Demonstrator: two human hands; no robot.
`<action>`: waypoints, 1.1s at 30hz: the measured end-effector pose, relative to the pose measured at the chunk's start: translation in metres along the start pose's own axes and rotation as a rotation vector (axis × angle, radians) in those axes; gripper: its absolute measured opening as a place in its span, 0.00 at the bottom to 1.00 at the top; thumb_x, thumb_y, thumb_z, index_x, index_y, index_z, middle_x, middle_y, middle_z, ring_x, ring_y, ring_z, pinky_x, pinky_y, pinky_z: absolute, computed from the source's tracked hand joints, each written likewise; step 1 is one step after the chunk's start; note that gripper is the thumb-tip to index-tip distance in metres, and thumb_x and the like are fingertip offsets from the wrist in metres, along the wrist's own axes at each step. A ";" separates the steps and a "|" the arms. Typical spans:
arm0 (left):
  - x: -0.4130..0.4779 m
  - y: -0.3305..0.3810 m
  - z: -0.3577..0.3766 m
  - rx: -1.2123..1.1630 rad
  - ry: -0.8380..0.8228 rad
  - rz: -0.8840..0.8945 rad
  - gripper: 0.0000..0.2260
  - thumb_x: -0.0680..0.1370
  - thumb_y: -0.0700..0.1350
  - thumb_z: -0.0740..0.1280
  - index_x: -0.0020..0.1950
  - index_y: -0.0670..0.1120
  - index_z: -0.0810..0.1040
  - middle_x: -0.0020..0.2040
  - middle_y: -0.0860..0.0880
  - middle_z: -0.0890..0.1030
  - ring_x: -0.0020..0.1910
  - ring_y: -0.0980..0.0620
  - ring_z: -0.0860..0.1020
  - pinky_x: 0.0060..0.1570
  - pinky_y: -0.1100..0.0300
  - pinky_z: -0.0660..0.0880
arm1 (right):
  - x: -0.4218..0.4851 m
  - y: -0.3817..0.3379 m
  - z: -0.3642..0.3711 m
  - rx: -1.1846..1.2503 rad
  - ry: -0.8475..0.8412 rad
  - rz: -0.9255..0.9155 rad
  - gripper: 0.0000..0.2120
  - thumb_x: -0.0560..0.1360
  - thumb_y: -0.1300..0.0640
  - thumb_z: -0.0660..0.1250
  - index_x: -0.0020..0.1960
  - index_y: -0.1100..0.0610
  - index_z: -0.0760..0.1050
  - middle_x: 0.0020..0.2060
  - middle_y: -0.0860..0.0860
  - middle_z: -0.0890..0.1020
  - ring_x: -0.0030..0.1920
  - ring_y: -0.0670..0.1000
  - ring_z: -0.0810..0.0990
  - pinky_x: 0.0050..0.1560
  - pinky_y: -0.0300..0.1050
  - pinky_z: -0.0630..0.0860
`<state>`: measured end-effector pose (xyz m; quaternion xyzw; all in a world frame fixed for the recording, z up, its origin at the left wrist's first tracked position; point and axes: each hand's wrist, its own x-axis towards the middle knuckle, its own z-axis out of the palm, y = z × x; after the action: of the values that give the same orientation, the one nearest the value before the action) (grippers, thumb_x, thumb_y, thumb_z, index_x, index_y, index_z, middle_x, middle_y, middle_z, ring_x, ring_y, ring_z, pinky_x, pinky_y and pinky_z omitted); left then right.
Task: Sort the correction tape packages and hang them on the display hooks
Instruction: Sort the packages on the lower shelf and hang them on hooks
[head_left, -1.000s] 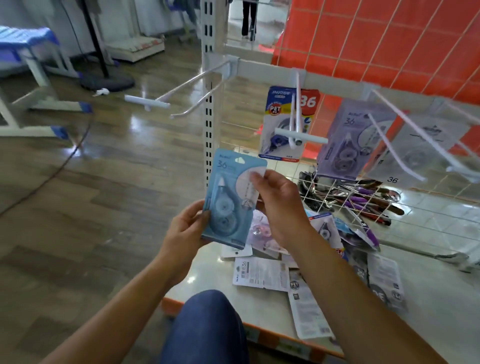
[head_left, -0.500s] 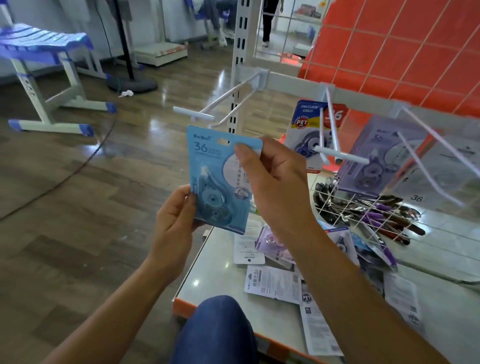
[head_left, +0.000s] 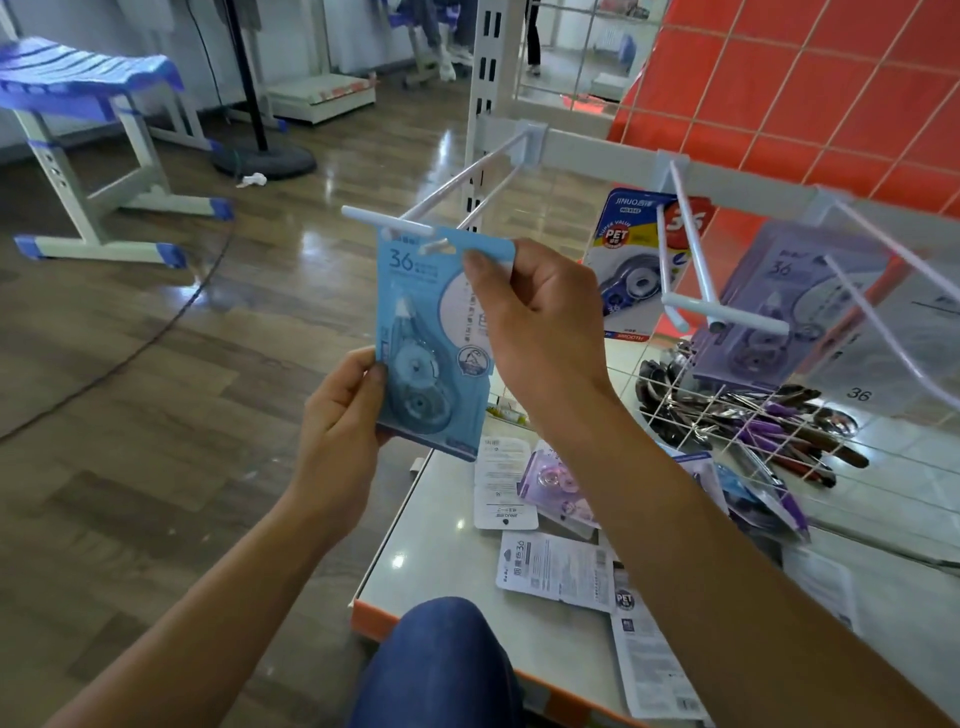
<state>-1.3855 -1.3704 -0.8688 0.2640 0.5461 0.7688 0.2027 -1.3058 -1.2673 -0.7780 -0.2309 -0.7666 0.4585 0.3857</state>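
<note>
A light blue correction tape package (head_left: 426, 332) is held upright in front of me. My right hand (head_left: 535, 317) pinches its top right corner and my left hand (head_left: 343, 415) grips its lower left edge. The tip of the leftmost white display hook (head_left: 457, 182) pokes through the package's hang hole. A JINUO package (head_left: 631, 260) hangs on the second hook (head_left: 691, 270), and a purple package (head_left: 779, 306) hangs on the third. Several more packages (head_left: 550, 519) lie loose on the shelf (head_left: 436, 545) below.
A wire basket (head_left: 737, 426) holding purple-handled tools sits on the shelf at right. An orange grid panel (head_left: 805, 78) backs the rack. My knee (head_left: 436, 665) is at the shelf's front edge. A blue-and-white bench (head_left: 88, 130) and a stand base (head_left: 265, 156) are on the wooden floor at left.
Both hands have raised the blue package up and to the right, from below the leftmost hook to its tip, which now pokes through the hang hole.
</note>
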 end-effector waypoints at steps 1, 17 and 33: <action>0.006 -0.003 0.002 0.000 0.010 -0.018 0.12 0.83 0.40 0.54 0.49 0.47 0.77 0.42 0.54 0.83 0.43 0.54 0.82 0.39 0.60 0.80 | 0.005 0.004 0.001 0.005 0.014 0.008 0.09 0.78 0.52 0.64 0.50 0.56 0.78 0.40 0.49 0.81 0.40 0.47 0.81 0.32 0.35 0.75; 0.180 -0.060 0.066 0.133 -0.027 -0.172 0.11 0.84 0.44 0.54 0.45 0.47 0.73 0.46 0.46 0.77 0.45 0.50 0.77 0.47 0.57 0.77 | 0.149 0.070 0.024 -0.095 0.345 0.265 0.17 0.82 0.50 0.55 0.60 0.61 0.73 0.54 0.54 0.79 0.51 0.53 0.77 0.32 0.35 0.62; 0.001 -0.237 0.069 1.344 -1.085 -0.097 0.22 0.76 0.46 0.68 0.69 0.47 0.68 0.67 0.46 0.72 0.64 0.46 0.71 0.64 0.53 0.70 | -0.101 0.297 -0.038 -0.728 -0.336 0.565 0.23 0.72 0.64 0.64 0.66 0.56 0.67 0.61 0.53 0.73 0.63 0.54 0.71 0.58 0.45 0.71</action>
<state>-1.3382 -1.2430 -1.0751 0.6348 0.7232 0.0410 0.2689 -1.2146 -1.1781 -1.0675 -0.4723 -0.8363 0.2782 0.0113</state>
